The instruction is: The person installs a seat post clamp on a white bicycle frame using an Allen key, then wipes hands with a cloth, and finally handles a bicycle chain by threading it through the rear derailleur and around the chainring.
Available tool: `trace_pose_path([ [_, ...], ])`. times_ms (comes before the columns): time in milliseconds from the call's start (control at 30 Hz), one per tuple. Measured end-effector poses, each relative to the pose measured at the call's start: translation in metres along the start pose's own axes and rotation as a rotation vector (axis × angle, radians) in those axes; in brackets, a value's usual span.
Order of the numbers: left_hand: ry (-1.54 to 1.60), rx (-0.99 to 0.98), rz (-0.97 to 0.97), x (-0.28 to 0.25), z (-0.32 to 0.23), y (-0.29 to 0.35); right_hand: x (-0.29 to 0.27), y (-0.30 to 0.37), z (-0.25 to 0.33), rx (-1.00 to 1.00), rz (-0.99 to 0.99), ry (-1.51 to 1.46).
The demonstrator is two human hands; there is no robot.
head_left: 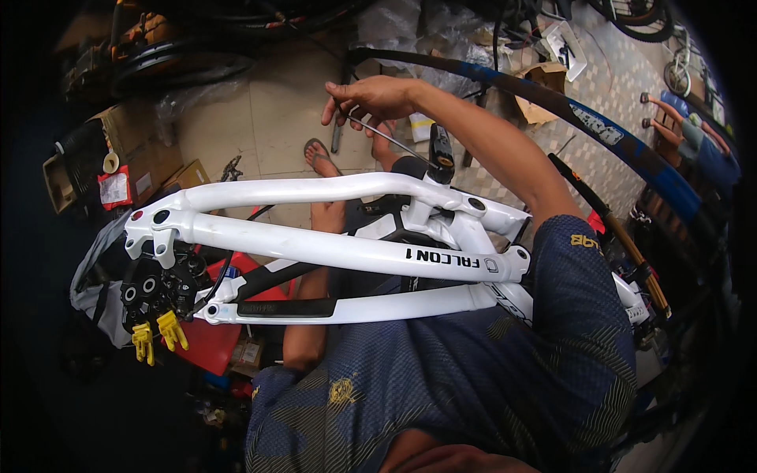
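Observation:
A white bicycle frame point(347, 248) lies across in front of my body, its tubes running left to right. My right hand point(377, 98) is beyond the frame, fingers bent around the end of a thin metal hex key point(394, 138). The key's other end meets a black part point(441, 155) standing up from the frame. Between the upper tubes and behind them, my left hand point(327, 214) shows only in part; the frame hides its fingers. Black parts with two yellow clip-like pieces point(171, 331) hang at the frame's left end.
Behind the frame's left end stands a red surface point(213, 343). Cardboard boxes point(134, 150) sit at the left, with a black wheel rim point(177, 67) beyond them. A dark blue curved tube point(512, 85) arches past my right arm. Another person point(694, 134) is at the far right.

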State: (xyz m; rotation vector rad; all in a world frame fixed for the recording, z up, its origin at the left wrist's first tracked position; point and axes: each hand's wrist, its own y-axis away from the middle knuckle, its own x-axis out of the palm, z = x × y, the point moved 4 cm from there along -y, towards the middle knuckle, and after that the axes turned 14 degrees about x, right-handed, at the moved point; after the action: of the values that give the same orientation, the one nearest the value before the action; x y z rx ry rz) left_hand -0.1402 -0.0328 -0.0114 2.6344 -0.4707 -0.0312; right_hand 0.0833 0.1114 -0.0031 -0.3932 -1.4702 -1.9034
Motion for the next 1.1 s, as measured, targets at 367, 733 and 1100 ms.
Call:
trace_pose_path([
  [367,-0.108,-0.434,0.405,-0.006,-0.092,0.115,0.008,-0.013,-0.006,0.106,-0.208,0.164],
  [733,-0.083,-0.232,0.299,-0.024,-0.124,0.121,-0.048,-0.006,-0.053,0.170,-0.376,-0.130],
  [1100,-0.335,-0.165,0.183,-0.041,-0.101,0.120,-0.057,-0.005,-0.029,-0.005,-0.169,-0.167],
])
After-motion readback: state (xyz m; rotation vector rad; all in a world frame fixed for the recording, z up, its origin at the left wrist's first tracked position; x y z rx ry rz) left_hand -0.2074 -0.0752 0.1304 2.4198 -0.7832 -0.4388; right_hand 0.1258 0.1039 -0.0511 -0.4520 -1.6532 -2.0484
